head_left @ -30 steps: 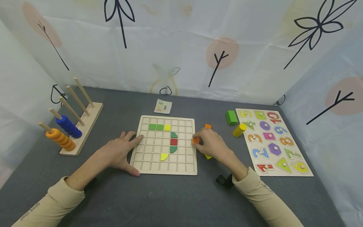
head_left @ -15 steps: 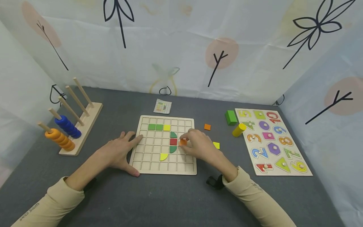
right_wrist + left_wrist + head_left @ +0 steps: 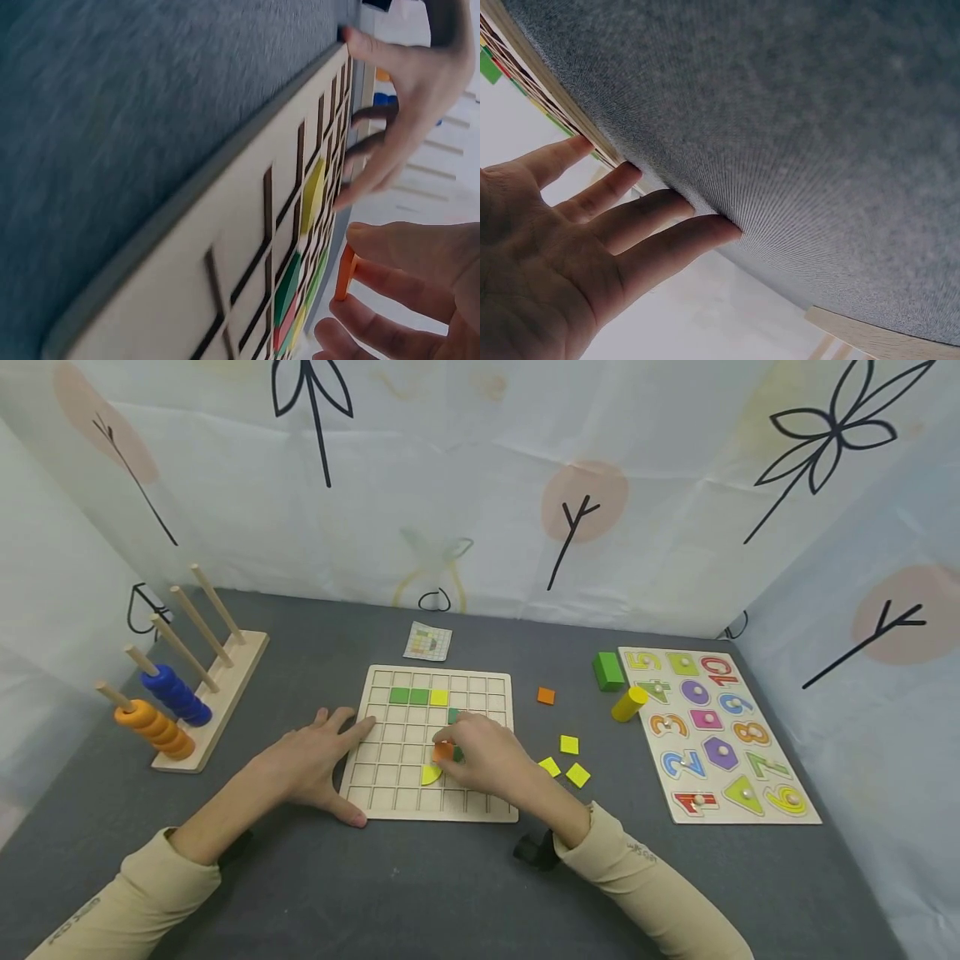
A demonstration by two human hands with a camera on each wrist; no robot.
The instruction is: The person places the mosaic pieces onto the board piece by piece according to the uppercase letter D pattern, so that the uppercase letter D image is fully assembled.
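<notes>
Looks like a small staged play or learning corner rather than a lived-in room. Walled on three sides by white fabric sheets (image 3: 465, 485) printed with black leaf outlines and pink circles. Laid out on a grey felt-covered worktop (image 3: 420, 885): wooden grid puzzle board (image 3: 390, 789), wooden peg rack with blue and orange rings (image 3: 213, 693), wooden number-and-shape puzzle (image 3: 716, 735).
</notes>
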